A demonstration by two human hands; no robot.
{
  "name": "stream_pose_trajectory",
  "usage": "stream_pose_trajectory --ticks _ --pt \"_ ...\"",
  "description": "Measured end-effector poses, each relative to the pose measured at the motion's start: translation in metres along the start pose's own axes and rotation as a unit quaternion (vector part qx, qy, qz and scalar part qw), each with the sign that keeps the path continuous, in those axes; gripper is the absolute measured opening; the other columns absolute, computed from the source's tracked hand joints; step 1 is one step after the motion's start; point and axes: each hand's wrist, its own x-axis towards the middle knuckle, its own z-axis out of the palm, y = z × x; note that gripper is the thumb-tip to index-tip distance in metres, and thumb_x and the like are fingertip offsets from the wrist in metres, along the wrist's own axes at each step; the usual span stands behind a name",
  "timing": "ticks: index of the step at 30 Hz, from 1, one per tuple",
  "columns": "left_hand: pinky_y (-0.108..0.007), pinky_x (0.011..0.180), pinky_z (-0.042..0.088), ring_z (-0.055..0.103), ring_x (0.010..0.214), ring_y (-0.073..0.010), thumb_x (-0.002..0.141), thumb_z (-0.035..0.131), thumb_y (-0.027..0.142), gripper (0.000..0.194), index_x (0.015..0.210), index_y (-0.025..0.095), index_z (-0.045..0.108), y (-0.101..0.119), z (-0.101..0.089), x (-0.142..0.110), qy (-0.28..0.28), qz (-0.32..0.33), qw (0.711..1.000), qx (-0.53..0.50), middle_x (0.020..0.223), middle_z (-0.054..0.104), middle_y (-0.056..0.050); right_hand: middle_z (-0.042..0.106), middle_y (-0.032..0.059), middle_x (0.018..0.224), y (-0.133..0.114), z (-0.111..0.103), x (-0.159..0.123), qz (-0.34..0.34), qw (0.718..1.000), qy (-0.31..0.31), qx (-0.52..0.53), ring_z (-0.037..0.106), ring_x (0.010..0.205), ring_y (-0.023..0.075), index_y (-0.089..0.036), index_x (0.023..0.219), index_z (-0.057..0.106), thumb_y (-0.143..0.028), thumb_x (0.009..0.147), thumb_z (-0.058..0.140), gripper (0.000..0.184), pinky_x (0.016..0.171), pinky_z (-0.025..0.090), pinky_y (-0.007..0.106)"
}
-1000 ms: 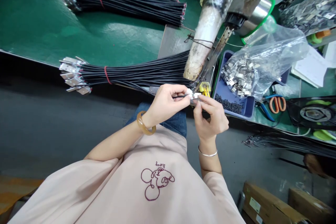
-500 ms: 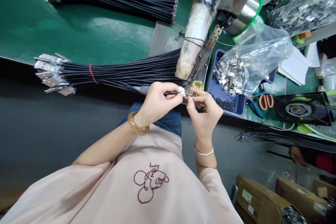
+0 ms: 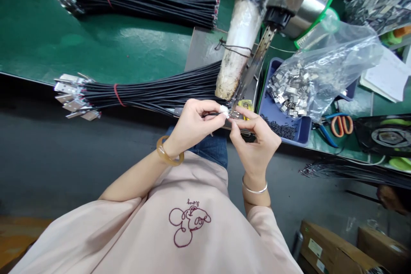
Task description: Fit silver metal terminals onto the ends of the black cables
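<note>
My left hand (image 3: 194, 124) is closed in a pinch on the end of a thin black cable (image 3: 208, 114). A white wrap covers one of its fingertips. At that cable end, the thumb and finger of my right hand (image 3: 255, 137) pinch a small silvery metal connector (image 3: 235, 114). Both hands meet just under the narrow metal end of a mounted tool (image 3: 261, 49) that looks like a soldering iron. Whether its tip touches the connector cannot be made out. Behind my left hand lies a bundle of black cables (image 3: 154, 92), tied with a red band.
Beside the iron slants a plastic-wrapped tube (image 3: 236, 47). To the right, a blue tray (image 3: 300, 130) holds metal shells and small black pieces. Orange-handled pliers (image 3: 340, 125), a solder spool (image 3: 314, 8) and a fan (image 3: 385, 136) are further right. Another cable bundle (image 3: 144, 2) lies behind.
The view has shifted slightly. The connector has turned between my right fingers, its broad bright face showing less than a second ago. My left hand keeps its pinch on the cable.
</note>
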Motion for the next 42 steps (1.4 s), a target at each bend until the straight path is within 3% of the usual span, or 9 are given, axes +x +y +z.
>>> stream_pose_trajectory --ticks 4,11,18,25,31,42 --pt "-0.020 0.051 0.042 0.052 0.056 -0.0101 0.074 0.067 0.019 0.012 0.064 0.013 0.072 -0.001 0.000 0.001 -0.030 -0.042 0.999 -0.010 0.059 0.059 -0.001 0.080 0.0014 0.102 0.003 -0.002 -0.004 0.001 1.000 -0.015 -0.011 0.079 0.095 0.0172 -0.023 0.085 0.061 -0.013 0.089 0.063 0.011 0.079 0.065 0.029" --pt "-0.019 0.054 0.048 0.056 0.057 -0.0094 0.074 0.068 0.018 0.009 0.067 0.013 0.072 -0.005 0.000 0.000 -0.023 -0.026 0.999 -0.010 0.062 0.064 -0.001 0.079 0.0009 0.103 0.004 0.002 -0.007 -0.016 0.999 0.011 -0.026 0.078 0.095 0.0148 -0.023 0.089 0.064 -0.012 0.089 0.066 0.011 0.079 0.065 0.026" --pt "-0.019 0.066 0.057 0.067 0.068 -0.0111 0.074 0.071 0.016 0.005 0.074 0.012 0.073 -0.004 0.000 -0.006 -0.012 -0.016 0.999 -0.040 0.075 0.074 -0.003 0.078 0.0012 0.102 0.005 0.005 -0.007 0.096 0.993 -0.012 0.073 0.077 0.080 0.0122 -0.021 0.086 0.065 -0.017 0.091 0.066 0.006 0.073 0.067 0.024" --pt "-0.015 0.057 0.052 0.063 0.063 -0.0088 0.077 0.071 0.019 0.008 0.075 0.011 0.072 -0.006 0.004 -0.007 0.006 -0.008 0.999 -0.038 0.070 0.071 -0.003 0.079 -0.0001 0.095 0.004 0.003 0.001 -0.032 0.999 0.002 -0.036 0.076 0.088 0.0134 -0.022 0.085 0.066 -0.011 0.088 0.067 0.012 0.077 0.062 0.025" --pt "-0.015 0.058 0.052 0.064 0.064 -0.0081 0.077 0.071 0.019 0.007 0.077 0.012 0.072 -0.008 0.006 -0.005 0.035 0.027 0.999 -0.029 0.073 0.071 -0.002 0.079 0.0000 0.097 0.005 0.004 0.005 -0.054 0.998 0.005 -0.042 0.076 0.090 0.0126 -0.023 0.086 0.065 -0.009 0.087 0.068 0.014 0.081 0.060 0.024" --pt "-0.016 0.054 0.045 0.055 0.057 -0.0066 0.081 0.067 0.021 0.010 0.078 0.011 0.069 -0.009 0.003 -0.008 -0.010 -0.010 1.000 0.002 0.065 0.063 0.000 0.080 0.0045 0.104 0.008 0.002 -0.002 -0.094 0.993 -0.016 -0.065 0.077 0.091 0.0140 -0.023 0.090 0.062 -0.007 0.087 0.067 0.016 0.079 0.061 0.024"
